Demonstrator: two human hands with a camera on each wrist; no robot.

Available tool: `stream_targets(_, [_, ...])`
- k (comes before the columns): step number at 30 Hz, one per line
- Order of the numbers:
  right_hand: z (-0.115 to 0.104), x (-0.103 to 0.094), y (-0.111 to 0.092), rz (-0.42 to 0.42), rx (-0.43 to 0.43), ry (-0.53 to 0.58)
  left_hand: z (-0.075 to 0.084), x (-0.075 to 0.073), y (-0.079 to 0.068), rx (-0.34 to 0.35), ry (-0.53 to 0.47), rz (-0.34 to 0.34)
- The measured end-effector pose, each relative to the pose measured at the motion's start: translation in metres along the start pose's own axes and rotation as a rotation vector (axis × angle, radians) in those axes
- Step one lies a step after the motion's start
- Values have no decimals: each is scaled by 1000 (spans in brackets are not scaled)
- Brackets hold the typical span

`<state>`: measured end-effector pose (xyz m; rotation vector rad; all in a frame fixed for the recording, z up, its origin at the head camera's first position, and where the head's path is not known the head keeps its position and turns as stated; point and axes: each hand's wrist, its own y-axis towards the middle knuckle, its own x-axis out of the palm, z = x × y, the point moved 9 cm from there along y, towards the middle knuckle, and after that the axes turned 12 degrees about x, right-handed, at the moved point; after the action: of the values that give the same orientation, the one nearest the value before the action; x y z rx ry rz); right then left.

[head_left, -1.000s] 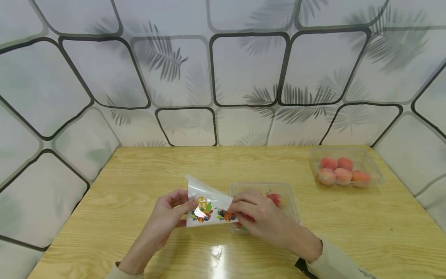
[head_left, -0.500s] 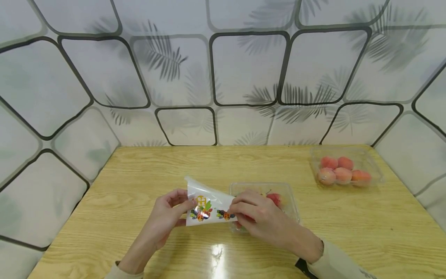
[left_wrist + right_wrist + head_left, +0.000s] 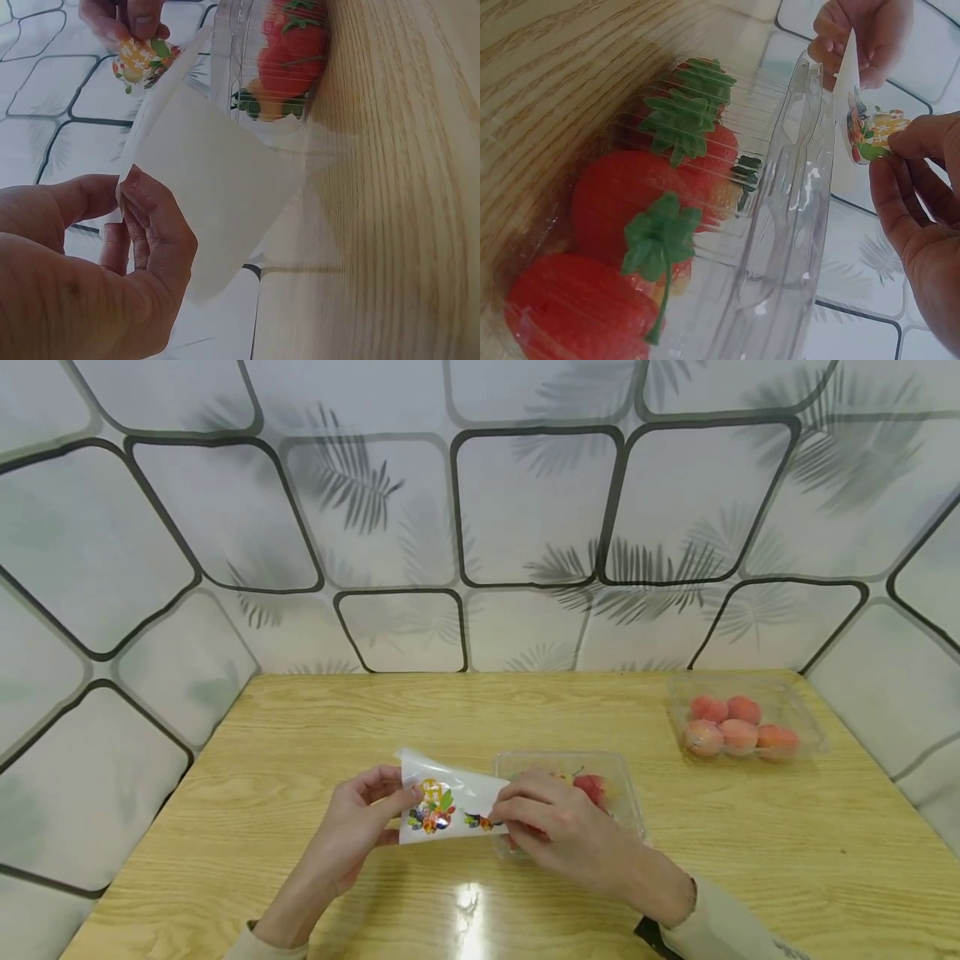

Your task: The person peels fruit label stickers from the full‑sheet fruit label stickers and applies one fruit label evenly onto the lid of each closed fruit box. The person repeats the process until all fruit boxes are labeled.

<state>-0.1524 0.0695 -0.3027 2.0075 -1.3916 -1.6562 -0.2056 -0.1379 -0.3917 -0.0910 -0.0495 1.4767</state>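
Note:
A white sticker sheet [image 3: 450, 777] printed with colourful fruit designs is held above the wood-grain table. My left hand [image 3: 356, 822] grips its left edge, thumb on the printed face and fingers behind. At the sheet's right end, my right hand [image 3: 562, 827] pinches a fruit sticker [image 3: 883, 135] with yellow lettering between thumb and finger. In both wrist views that sticker stands out from the sheet, its far side still against it. Below and behind the right hand lies a clear plastic box [image 3: 636, 802] containing red strawberries [image 3: 622, 191] with green leaves. The right hand covers part of this box from above.
Towards the table's back right corner stands another clear plastic box [image 3: 806, 718], with several peach-coloured fruits [image 3: 738, 737] inside. A patterned wall covering [image 3: 532, 510] rises directly behind the table [image 3: 360, 710] and along its sides.
The sheet's top left corner has dipped slightly, and less of the right-hand fruit print shows in the head view. Both hands keep nearly the same places; the boxes have not moved.

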Motion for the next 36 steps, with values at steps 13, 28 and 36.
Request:
stream_targets(13, [-2, 0, -1, 5, -15, -6, -1, -1, 0, 6, 8, -11])
stream_targets(28, [-7, 0, -2, 8, -22, -26, 3, -4, 0, 22, -6, -8])
stream_targets(36, [-9, 0, -3, 1, -19, -15, 3, -6, 0, 26, -9, 3])
